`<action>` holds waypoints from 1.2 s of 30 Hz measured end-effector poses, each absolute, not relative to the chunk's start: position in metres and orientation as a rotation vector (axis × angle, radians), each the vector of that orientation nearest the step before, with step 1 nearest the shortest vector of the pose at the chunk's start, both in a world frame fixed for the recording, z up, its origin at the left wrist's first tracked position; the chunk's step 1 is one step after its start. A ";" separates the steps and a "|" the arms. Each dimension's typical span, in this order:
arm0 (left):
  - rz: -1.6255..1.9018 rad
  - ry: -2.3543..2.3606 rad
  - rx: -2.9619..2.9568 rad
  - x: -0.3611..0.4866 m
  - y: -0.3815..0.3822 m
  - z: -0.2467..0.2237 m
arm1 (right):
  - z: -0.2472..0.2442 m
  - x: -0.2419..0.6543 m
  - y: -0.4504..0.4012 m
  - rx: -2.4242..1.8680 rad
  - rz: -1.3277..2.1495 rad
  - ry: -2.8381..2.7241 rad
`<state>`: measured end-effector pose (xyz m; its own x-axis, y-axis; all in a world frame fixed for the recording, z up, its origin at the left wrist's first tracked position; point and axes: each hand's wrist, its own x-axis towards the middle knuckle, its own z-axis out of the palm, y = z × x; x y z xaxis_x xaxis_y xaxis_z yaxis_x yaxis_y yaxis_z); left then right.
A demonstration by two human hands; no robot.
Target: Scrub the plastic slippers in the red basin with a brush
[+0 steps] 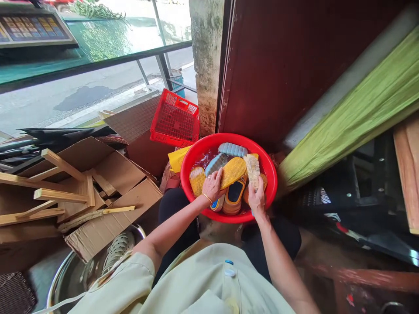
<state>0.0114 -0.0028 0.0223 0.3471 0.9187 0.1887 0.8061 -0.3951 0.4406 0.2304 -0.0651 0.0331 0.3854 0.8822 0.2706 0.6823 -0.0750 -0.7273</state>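
Observation:
My left hand (212, 186) grips a shoe with a yellow sole (233, 172), held sole up over a red basin (184, 168). In my right hand (257, 196) is a scrubbing brush (252, 169) with pale bristles, raised just right of the sole. Water fills the basin, and several other shoes lie in it. Among them are a shoe with a light blue sole (233, 149) at the back, a yellow-soled one (197, 181) at the left, and an orange-trimmed shoe (234, 195) with its opening up, below the held one.
A red plastic crate (175, 117) stands behind the basin. Cardboard (121, 218) and wooden stool legs (62, 196) crowd the left. Near my left knee, a metal bowl (62, 279) holds a laced shoe (119, 248). Green cloth (353, 104) hangs at the right, beside a dark red door (278, 65).

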 end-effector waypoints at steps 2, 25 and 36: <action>0.496 1.645 2.310 0.018 -0.004 0.021 | 0.040 0.230 -0.067 -1.844 0.274 -1.457; 1.002 1.425 1.661 0.043 0.005 -0.009 | 0.074 0.198 -0.082 -2.056 0.376 -2.393; 0.972 1.462 1.801 0.055 0.010 -0.016 | 0.095 0.218 -0.005 -2.256 0.316 -2.186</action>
